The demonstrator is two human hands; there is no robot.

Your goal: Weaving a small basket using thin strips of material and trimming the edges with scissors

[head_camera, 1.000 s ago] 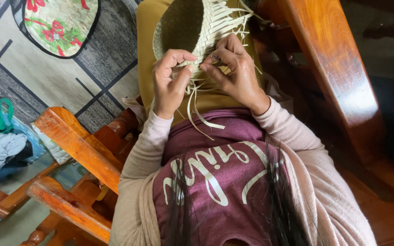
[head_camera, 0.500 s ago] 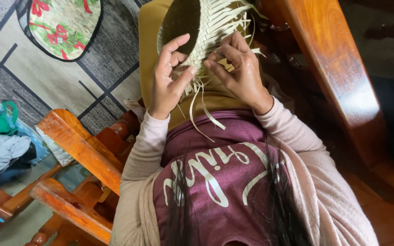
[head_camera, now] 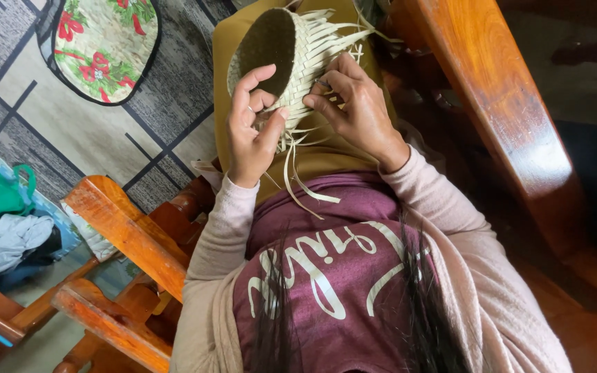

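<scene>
A small woven basket [head_camera: 291,48] of pale straw strips lies on its side in my lap, its dark opening facing left. My left hand [head_camera: 253,128] grips the basket's lower rim, thumb pressed on the weave. My right hand [head_camera: 354,103] rests on the woven side and pinches a strip between its fingers. Loose straw strips [head_camera: 295,179] hang down from the unfinished edge over my mustard-coloured skirt [head_camera: 326,155] and maroon shirt.
I sit in a wooden chair with orange-brown armrests: one armrest [head_camera: 126,228] at the left, the other armrest [head_camera: 492,90] at the right. A floral cushion [head_camera: 105,45] lies on the grey patterned rug. Green and grey cloths [head_camera: 1,221] are piled at the far left.
The basket has turned so its opening faces more to the left. My left hand has shifted lower along the rim, and my right hand has moved further up the woven side.
</scene>
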